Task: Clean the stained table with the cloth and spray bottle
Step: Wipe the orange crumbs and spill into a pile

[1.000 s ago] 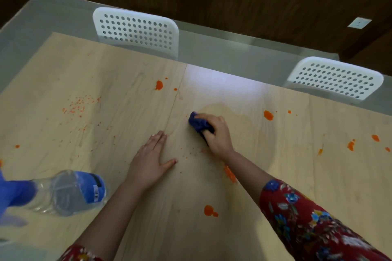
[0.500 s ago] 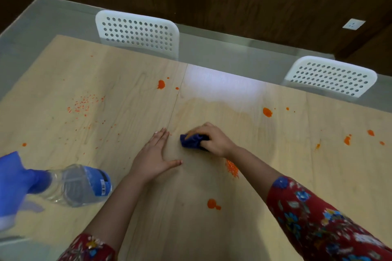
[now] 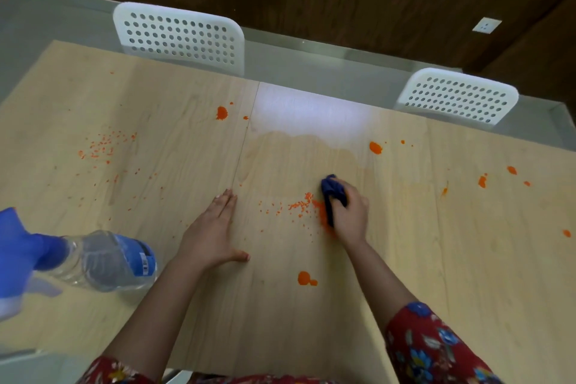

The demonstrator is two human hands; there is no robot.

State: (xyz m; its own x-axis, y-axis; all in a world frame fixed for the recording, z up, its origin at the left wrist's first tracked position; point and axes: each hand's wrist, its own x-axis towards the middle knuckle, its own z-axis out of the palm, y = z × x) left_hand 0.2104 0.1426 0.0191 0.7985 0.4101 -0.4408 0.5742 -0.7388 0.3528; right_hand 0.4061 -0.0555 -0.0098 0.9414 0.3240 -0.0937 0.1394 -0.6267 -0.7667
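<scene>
You are working across the pale wooden table (image 3: 436, 274), which is filling most of the frame and carrying orange stains from its left side to its right. The spray bottle (image 3: 103, 262) is sitting at the lower left, apart from both hands, with its blue trigger head pointing toward the frame edge; I cannot tell whether it is upright or lying down. Your left hand (image 3: 215, 234) is resting flat at the centre, fingers straight and thumb spread, bracing you and grasping nothing. Your right hand (image 3: 350, 215), just right of centre, is gripping the bunched dark blue cloth (image 3: 333, 190), fingers curled over it and pressing it to the wood. The cloth is touching the right edge of an orange smear (image 3: 322, 218), and loose orange crumbs (image 3: 296, 206) are lying just to its left. The tight wad is probably scattering bits rather than lifting them, so you are likely better off spreading the cloth wider, gathering the crumbs inward and folding to a clean face before tackling the blot (image 3: 305, 278) lower down.
</scene>
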